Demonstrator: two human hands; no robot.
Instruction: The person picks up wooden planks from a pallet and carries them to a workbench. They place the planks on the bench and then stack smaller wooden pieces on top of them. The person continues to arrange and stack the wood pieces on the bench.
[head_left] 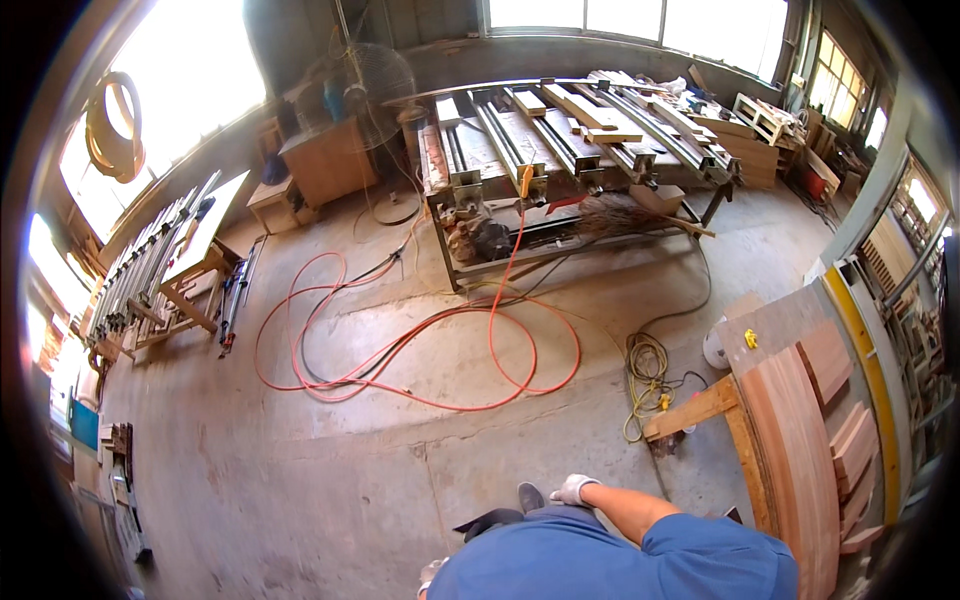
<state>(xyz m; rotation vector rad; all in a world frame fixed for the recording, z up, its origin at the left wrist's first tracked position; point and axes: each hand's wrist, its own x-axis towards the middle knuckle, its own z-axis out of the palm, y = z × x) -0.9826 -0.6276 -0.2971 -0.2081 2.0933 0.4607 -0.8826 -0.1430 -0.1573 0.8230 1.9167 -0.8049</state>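
Note:
My right hand (574, 489), in a pale glove, hangs beside my body just right of a grey shoe (530, 496). Its fingers look curled in, and nothing shows in them. At the lower edge, only a bit of my gloved left hand (431, 572) comes out from behind my blue shirt (600, 560); its fingers are mostly hidden. A black flap of something (490, 521) lies against my front, its kind unclear. Nearest to my right hand is a wooden frame (697, 408) with a long reddish board (790, 440) on it. Neither hand touches these.
Ahead stands a metal clamping bench (575, 150) with wooden strips (590, 108) on top. A red hose (440, 402) loops over the concrete floor, and a yellowish cable coil (647, 370) lies to its right. Bar clamps (150, 255) line the left, near a pedestal fan (365, 90).

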